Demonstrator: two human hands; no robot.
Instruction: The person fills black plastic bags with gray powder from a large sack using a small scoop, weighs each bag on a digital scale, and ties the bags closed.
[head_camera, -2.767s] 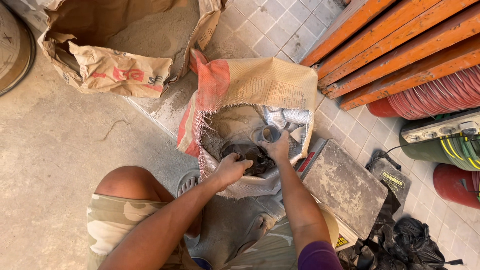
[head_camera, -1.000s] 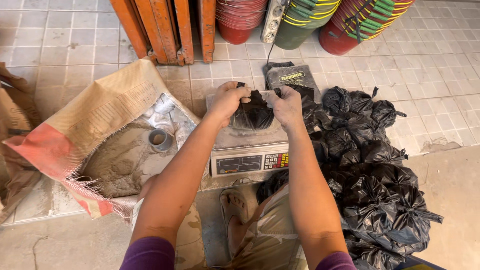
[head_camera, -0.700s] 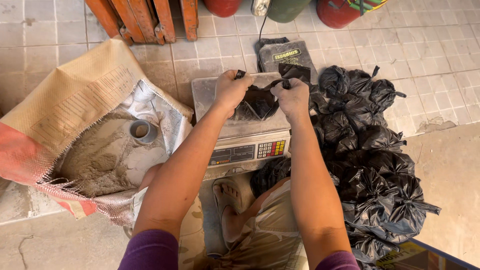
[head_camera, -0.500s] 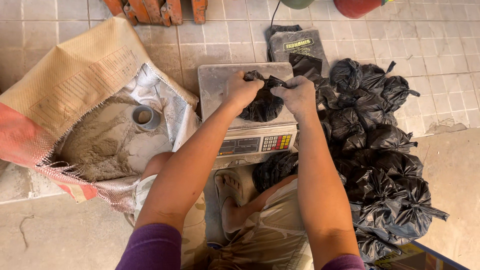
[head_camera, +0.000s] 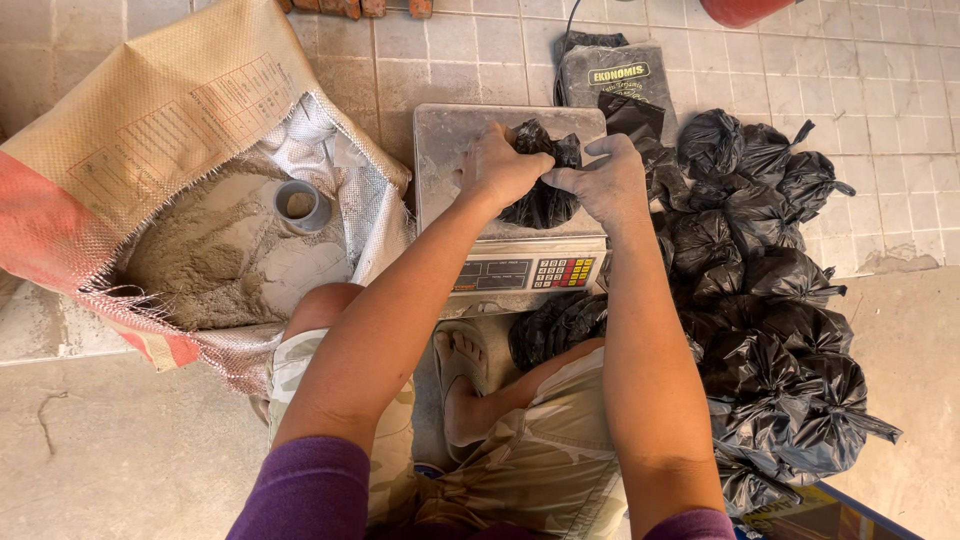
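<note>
A small black plastic bag (head_camera: 543, 190), crinkled, glossy and bulging with its fill, is sitting on the steel platform of a digital scale (head_camera: 440, 140), toward the platform's right half. Its neck is bunching upward between both hands.

The left hand (head_camera: 497, 168) is curling over the bag's left side, its grip closing on the gathered plastic at the top. The right hand (head_camera: 603, 183) is pressing in from the right, fingers bent and thumb pointing toward the other hand, its grip likewise closing on the bag's neck. Both forearms are reaching forward over the person's bent knees, dusted with pale powder, with purple sleeves showing at the lower edge of the view.

The scale is standing on a tiled floor (head_camera: 880, 100), its display and coloured keypad facing the person. At the left edge of the floor an open woven sack (head_camera: 150, 130) is lying on its side, showing grey powder (head_camera: 200, 265) with a short grey pipe-section scoop (head_camera: 301, 205) resting in it. To the right of the scale a heap of tied black bags (head_camera: 770, 310) is spreading down toward the lower right corner. Behind the scale a flat dark packet (head_camera: 615, 75) is lying on the tiles.
</note>
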